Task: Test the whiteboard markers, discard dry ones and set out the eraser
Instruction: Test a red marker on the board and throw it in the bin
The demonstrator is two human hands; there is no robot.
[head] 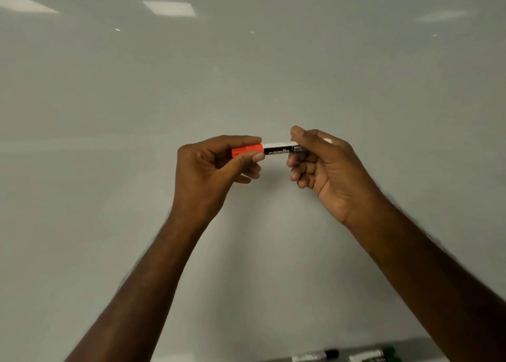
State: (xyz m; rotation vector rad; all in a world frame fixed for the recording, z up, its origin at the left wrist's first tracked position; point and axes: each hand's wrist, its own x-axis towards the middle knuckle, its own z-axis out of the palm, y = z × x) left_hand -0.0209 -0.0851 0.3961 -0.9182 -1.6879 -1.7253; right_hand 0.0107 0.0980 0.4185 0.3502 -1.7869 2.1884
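Near the middle of the frame a marker (pixel 276 149) lies level between two raised hands, in front of a pale whiteboard (pixel 246 74) that fills almost the whole view. The left hand (pixel 210 167) pinches the marker's orange-red cap (pixel 246 150) between thumb and forefinger, the other fingers curled beneath. The right hand (pixel 323 164) grips the other end of the barrel, its fingers wrapped round it so that this end is hidden. The cap sits flush on the barrel, with no gap showing.

The bare stretch of barrel between the hands is white along the top and black below. White lettering runs along the black band, but it is blurred; a few letters at the right edge could be "BOL", and nothing more can be read.

At the bottom edge, right of centre, two more markers lie on a grey ledge (pixel 356 352): a black-capped marker (pixel 315 355) and, just right of it, a green-capped marker (pixel 373 355). Their labels are too small to read. Ceiling lights reflect in the upper part of the whiteboard.
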